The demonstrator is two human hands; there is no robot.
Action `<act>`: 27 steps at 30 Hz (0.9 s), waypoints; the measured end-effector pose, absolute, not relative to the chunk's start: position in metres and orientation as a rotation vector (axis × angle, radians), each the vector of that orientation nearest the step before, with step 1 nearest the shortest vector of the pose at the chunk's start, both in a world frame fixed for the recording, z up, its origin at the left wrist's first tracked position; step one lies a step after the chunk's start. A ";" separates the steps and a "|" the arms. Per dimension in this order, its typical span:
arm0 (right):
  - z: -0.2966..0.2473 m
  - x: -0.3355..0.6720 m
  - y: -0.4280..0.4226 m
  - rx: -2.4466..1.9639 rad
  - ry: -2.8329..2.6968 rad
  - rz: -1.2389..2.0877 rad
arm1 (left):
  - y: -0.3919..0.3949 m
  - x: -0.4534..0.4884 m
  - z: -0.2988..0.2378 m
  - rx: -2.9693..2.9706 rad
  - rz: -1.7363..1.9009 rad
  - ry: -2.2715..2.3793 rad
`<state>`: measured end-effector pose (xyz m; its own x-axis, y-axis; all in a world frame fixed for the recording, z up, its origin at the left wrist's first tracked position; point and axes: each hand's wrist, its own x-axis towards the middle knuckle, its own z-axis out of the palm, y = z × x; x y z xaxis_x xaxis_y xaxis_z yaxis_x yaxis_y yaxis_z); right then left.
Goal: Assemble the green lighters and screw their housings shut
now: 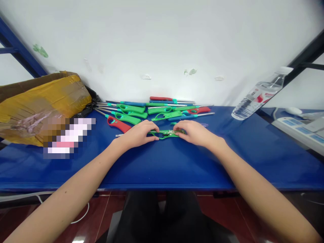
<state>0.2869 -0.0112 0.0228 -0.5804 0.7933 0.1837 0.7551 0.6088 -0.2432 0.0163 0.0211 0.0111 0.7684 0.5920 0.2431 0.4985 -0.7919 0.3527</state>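
A green long-neck lighter [165,134] with its casing opened up lies across the middle of the table, small inner parts showing. My left hand [141,134] is closed on its left part, thumb and fingers at the casing beside the trigger loop. The metal tip of a tube [118,135] sticks out left of that hand. On the right part of the same lighter, my right hand [189,131] pinches with thumb and fingers, partly covering the inner parts. Just beyond the right hand is a small clear purplish piece [204,125].
Several green, red and blue lighters [131,117] lie piled along the wall. At the left stands a taped cardboard box [43,104], with a blurred-out item in front. A water bottle [260,94] and a white power strip [301,130] are at the right.
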 end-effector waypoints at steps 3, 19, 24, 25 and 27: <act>0.023 0.287 -0.011 -1.264 -2.566 0.204 | 0.021 0.016 0.010 2.703 0.511 0.848; 0.024 0.286 -0.012 -1.264 -2.572 0.212 | 0.022 0.016 0.010 2.724 0.517 0.864; 0.024 0.286 -0.012 -1.262 -2.577 0.208 | 0.023 0.016 0.009 2.750 0.530 0.869; 0.024 0.286 -0.012 -1.263 -2.577 0.206 | 0.023 0.016 0.010 2.753 0.527 0.872; 0.024 0.286 -0.012 -1.267 -2.579 0.206 | 0.022 0.017 0.011 2.755 0.523 0.880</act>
